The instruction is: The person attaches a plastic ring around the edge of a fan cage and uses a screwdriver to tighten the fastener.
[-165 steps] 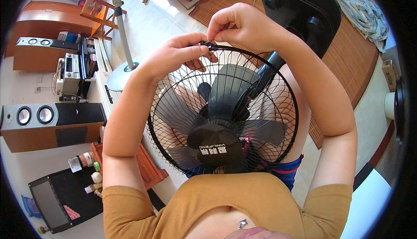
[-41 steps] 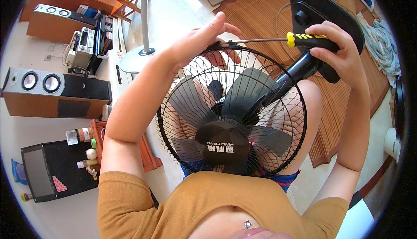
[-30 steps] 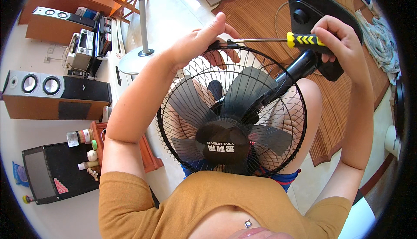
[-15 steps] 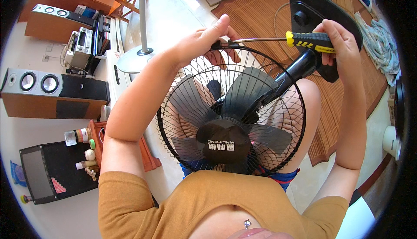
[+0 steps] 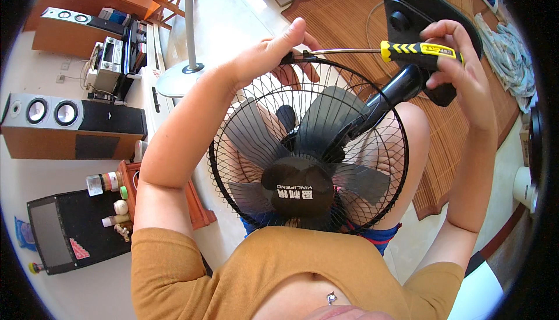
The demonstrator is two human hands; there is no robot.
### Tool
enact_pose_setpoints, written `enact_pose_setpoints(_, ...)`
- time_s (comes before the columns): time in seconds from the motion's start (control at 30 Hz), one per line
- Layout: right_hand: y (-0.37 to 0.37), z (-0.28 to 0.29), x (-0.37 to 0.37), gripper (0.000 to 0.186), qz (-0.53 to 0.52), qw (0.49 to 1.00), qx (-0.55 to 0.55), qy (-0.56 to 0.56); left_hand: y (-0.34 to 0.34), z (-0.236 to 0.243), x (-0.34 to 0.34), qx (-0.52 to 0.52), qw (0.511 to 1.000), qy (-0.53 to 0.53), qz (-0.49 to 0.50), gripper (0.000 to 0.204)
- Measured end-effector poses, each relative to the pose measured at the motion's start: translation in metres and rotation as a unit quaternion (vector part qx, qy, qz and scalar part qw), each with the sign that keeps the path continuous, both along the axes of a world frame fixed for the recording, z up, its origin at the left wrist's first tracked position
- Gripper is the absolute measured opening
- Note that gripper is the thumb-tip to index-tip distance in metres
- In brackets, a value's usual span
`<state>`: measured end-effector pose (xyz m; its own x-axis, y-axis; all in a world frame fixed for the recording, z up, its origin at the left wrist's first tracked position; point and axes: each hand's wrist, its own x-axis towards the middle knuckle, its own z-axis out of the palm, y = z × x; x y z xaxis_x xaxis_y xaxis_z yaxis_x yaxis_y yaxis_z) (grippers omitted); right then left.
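A black electric fan [image 5: 304, 187] lies across my lap, its round wire grille [image 5: 402, 174] facing up and its grey blades visible through the wires. My left hand [image 5: 273, 55] grips the far rim of the grille, thumb raised and fingers curled over the edge beside a small black clip [image 5: 300, 56]. In my right hand [image 5: 466, 73] is a screwdriver [image 5: 416, 51] with a yellow and black handle, held between thumb and fingers. Its metal shaft runs leftward to the clip, where the tip meets the rim. The fan's black stem [image 5: 396, 96] leads to its base [image 5: 402, 0].
A brown woven mat [image 5: 332, 14] covers the floor ahead, with a light blue cloth [image 5: 506, 58] at its right. A grey pole on a round white base [image 5: 174, 81] stands ahead left. Speakers [image 5: 105, 116] and a brown cabinet [image 5: 198, 206] are on my left.
The screwdriver handle has turned about its shaft, showing more yellow. My right fingers have shifted and loosened around its end. My left hand stays on the rim.
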<state>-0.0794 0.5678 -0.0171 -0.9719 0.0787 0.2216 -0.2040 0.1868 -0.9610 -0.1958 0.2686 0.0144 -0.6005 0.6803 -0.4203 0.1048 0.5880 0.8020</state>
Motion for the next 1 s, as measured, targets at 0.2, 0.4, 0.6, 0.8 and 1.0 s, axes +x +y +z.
enact_pose_setpoints(0.2,0.013,0.002,-0.006,0.030,-0.002,0.995,0.034,-0.090,0.004,0.001,0.001,0.003,1.000,0.016,-0.010,0.080)
enact_pose_setpoints(0.4,0.001,-0.009,-0.004,0.036,0.003,0.998,-0.047,0.030,0.000,0.000,0.001,-0.006,1.000,0.015,-0.008,0.080)
enact_pose_setpoints(0.6,0.011,-0.008,-0.012,0.032,0.009,0.988,0.054,-0.144,-0.001,0.002,0.002,-0.010,1.000,0.012,-0.005,0.079)
enact_pose_setpoints(0.8,0.000,-0.012,-0.002,0.036,0.034,0.997,-0.021,0.059,-0.002,0.001,0.001,-0.006,1.000,0.010,-0.010,0.078)
enact_pose_setpoints(1.0,0.007,-0.020,-0.013,0.035,-0.050,0.993,-0.013,-0.107,0.001,0.001,-0.001,-0.005,1.000,0.024,-0.018,0.078)
